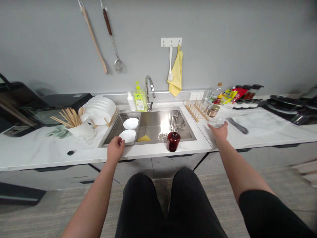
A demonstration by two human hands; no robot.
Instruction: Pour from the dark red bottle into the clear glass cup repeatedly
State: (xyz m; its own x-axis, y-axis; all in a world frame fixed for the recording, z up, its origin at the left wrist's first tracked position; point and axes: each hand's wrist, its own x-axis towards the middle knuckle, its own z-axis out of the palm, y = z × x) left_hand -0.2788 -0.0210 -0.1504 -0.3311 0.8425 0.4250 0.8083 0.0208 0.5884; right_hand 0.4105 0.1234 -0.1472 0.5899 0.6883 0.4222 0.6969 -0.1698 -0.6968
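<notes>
My left hand (116,148) is at the sink's front left corner, its fingers curled at the edge of the draining basket (120,123). Its fingertips come close to the nearer white bowl (127,136); what they pinch, if anything, is hidden. A second white bowl (131,123) sits behind that one in the basket. On the counter right of the sink, my right hand (219,131) has its thumb and fingers around a clear container (216,124). A dark red bottle (173,141) stands at the sink's front edge.
The steel sink (158,120) has a faucet (149,89) behind it and a yellow cloth (144,138) inside. Plates (100,109) and a chopstick holder (80,130) stand left. A wooden rack (195,110), jar (213,111), dark utensil (237,125) and condiment basket (224,106) are right.
</notes>
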